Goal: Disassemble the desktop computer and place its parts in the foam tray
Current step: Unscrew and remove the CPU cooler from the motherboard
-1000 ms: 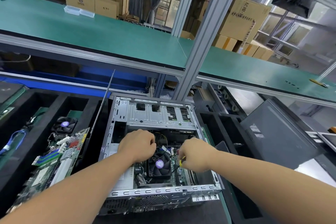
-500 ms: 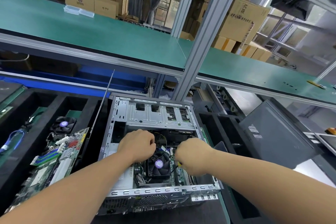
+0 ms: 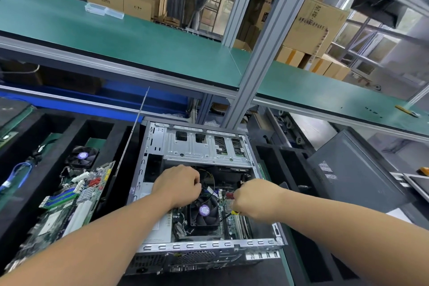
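The open desktop case (image 3: 199, 146) lies on its side in front of me, motherboard and black CPU fan (image 3: 204, 212) exposed. My left hand (image 3: 177, 187) is curled over the cables just above the fan; what its fingers hold is hidden. My right hand (image 3: 253, 199) grips a screwdriver (image 3: 228, 215) with a yellow-black handle, its tip pointing down-left at the board beside the fan. The black foam tray (image 3: 109, 127) to the left holds another motherboard (image 3: 69, 202), a fan (image 3: 81, 157) and a blue cable (image 3: 19, 173).
A grey side panel (image 3: 355, 169) leans at the right beside black foam slots (image 3: 274, 153). A thin metal strip (image 3: 133, 127) stands between tray and case. Green shelves and an aluminium post (image 3: 262, 53) rise behind the case.
My right hand shifted slightly left and down over the board with the screwdriver. My left hand stayed above the fan.
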